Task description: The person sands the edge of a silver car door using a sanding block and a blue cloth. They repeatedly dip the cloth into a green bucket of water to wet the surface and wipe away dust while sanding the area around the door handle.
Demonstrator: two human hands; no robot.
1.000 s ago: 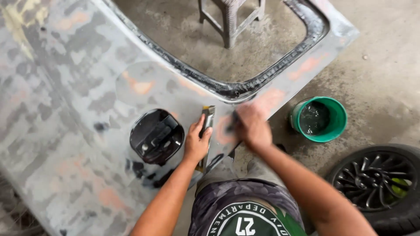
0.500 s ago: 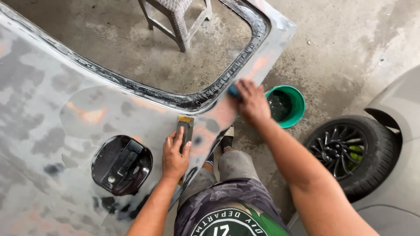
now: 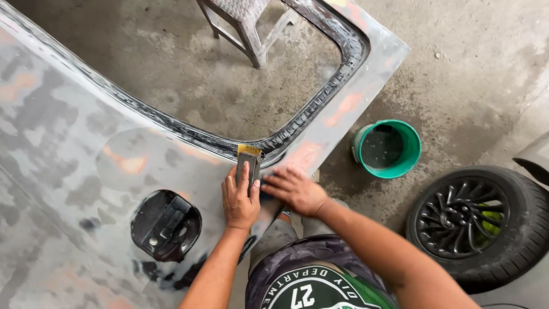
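Observation:
A large sanded grey car body panel [image 3: 74,171] with patches of orange primer lies in front of me, with a window opening rimmed in black. My left hand [image 3: 240,200] presses a small sanding block [image 3: 249,159] with a yellow end flat on the panel just below the window rim. My right hand [image 3: 293,189] lies flat on the panel next to it, fingers spread toward the block, with something blue partly hidden under them. A round black fuel-filler recess [image 3: 166,224] sits in the panel to the left of my left hand.
A green bucket [image 3: 389,150] with dark water stands on the concrete floor to the right of the panel. A black wheel with tyre [image 3: 477,226] lies at the lower right. A grey stool [image 3: 246,28] stands beyond the window opening.
My right hand has come back from near the bucket to the panel beside the left hand. The left hand has slid the block up toward the window rim.

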